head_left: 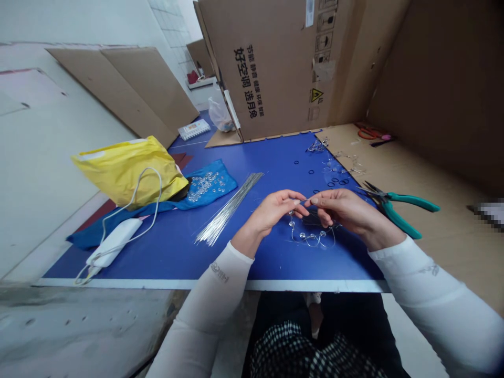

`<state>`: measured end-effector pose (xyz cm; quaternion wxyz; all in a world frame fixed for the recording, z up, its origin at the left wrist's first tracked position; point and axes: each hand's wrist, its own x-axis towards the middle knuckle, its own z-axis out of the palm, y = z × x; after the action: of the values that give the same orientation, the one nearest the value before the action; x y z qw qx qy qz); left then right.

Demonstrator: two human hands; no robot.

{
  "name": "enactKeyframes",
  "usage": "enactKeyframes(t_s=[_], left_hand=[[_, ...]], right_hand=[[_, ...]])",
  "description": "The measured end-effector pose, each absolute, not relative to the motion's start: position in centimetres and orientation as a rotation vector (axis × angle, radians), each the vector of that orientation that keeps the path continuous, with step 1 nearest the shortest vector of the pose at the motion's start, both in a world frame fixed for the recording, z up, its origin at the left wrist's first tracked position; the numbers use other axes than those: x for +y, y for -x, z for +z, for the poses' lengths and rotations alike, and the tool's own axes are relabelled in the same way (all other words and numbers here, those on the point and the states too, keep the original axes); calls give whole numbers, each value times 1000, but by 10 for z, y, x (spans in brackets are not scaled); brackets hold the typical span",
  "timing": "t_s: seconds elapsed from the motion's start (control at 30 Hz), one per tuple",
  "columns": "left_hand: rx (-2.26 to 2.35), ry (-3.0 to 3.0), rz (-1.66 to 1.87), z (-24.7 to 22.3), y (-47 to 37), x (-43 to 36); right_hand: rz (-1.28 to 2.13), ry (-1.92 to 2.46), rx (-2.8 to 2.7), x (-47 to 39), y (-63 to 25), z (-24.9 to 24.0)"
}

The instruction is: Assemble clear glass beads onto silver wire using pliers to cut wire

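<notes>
A: ok so what's being done here, and where's the piece?

B: a fiddly bit of wirework, by the looks of it. A thin wire [305, 200] is pinched between the left hand [280, 206] and the right hand [342, 207], thumb and fingertips together on each, with the two hands nearly meeting over the counter [165, 265]. Just below them a beaded strand [302, 236] is seen in a loose curve, clear beads spaced along it. Whether it's joined to the pinched wire can't be told, fingers are in the way.

A: so which step is that?

B: probably wire being lined up or shaped by fingertip, but that's only a judgement. No tool is held.

A: and what's called for next?

B: a steady pinch on both sides, tbh. If the wire is to be twisted or threaded, its end needs to be kept in sight and the strand kept slack, or it could get kinked or snagged. If a tighter bend is needed, the green-handled pliers [385, 198] are lying just beside the right hand.

A: spare stuff?

B: a bundle of straight wires [230, 210] is laid out beyond the left hand, and more loose beads [207, 185] are spread on a blue cloth [227, 173].
</notes>
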<state>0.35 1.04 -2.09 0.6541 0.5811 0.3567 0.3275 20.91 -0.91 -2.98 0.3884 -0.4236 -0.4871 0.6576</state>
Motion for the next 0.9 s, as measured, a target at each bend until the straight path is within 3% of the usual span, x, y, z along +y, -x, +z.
enactKeyframes(t_s=[0.3, 0.43, 0.6, 0.9], left_hand=[[853, -1353, 809, -21, -3, 12], [912, -1305, 911, -20, 3, 17], [954, -1234, 983, -17, 11, 24], [992, -1147, 1007, -16, 11, 23]], right_hand=[[1562, 1121, -1327, -9, -211, -27], [1133, 1350, -1489, -1, -222, -31], [529, 1706, -2112, 3, -241, -32], [124, 1720, -2759, -8, -220, -32]])
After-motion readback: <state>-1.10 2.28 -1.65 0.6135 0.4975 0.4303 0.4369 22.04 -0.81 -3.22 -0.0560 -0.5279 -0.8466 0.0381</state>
